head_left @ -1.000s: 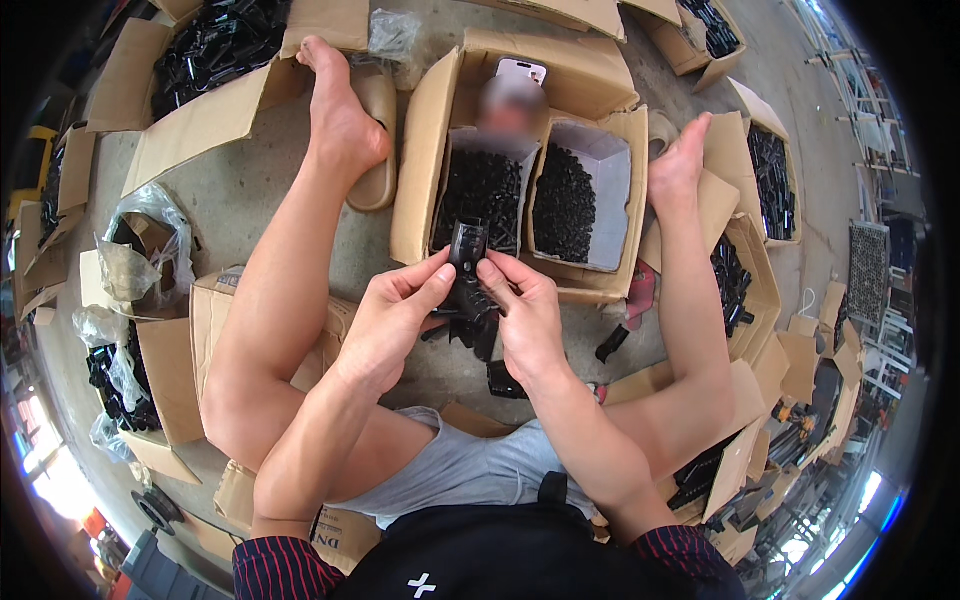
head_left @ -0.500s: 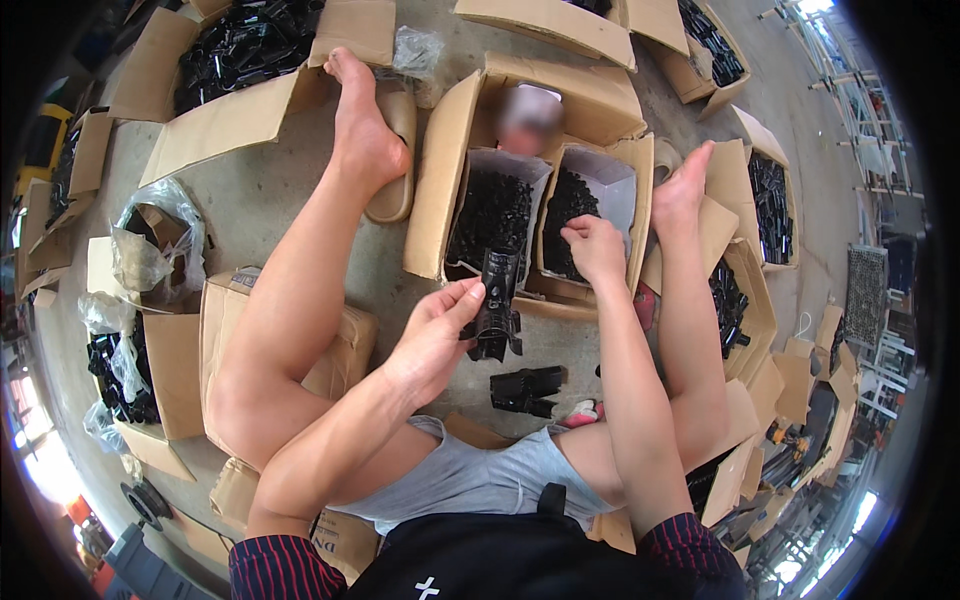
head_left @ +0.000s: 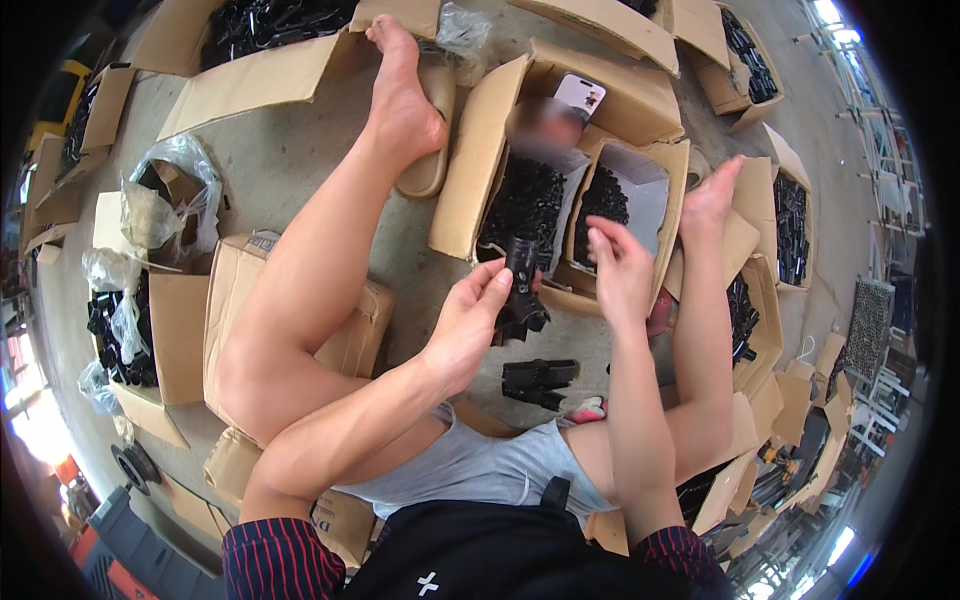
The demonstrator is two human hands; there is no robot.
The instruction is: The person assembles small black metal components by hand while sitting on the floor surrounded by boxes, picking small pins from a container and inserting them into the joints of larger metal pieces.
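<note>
My left hand [head_left: 468, 322] grips a black half-tube plastic part [head_left: 522, 275], thumb on its face, in front of the open box. Just right of it, my right hand [head_left: 622, 268] is raised over the near edge of the right bin, thumb and fingers bent together. Whatever may be between those fingertips is too small to make out. The left bin [head_left: 574, 190] holds a heap of small black pieces [head_left: 528, 200]. Fewer black pieces [head_left: 603, 205] lie in the right grey bin [head_left: 648, 195]. Another black plastic part [head_left: 540, 382] lies on the floor between my legs.
Both bins stand inside a cardboard box [head_left: 463, 185] between my feet, with a phone [head_left: 580, 94] at its far end. Open cartons of black parts [head_left: 262, 28] surround me. A closed carton [head_left: 235, 290] sits beside my left leg, and plastic bags [head_left: 150, 215] lie farther left.
My right hand has lifted out of the right bin and come nearer to me. The black part in my left hand has turned slightly. The whole view has shifted a little.
</note>
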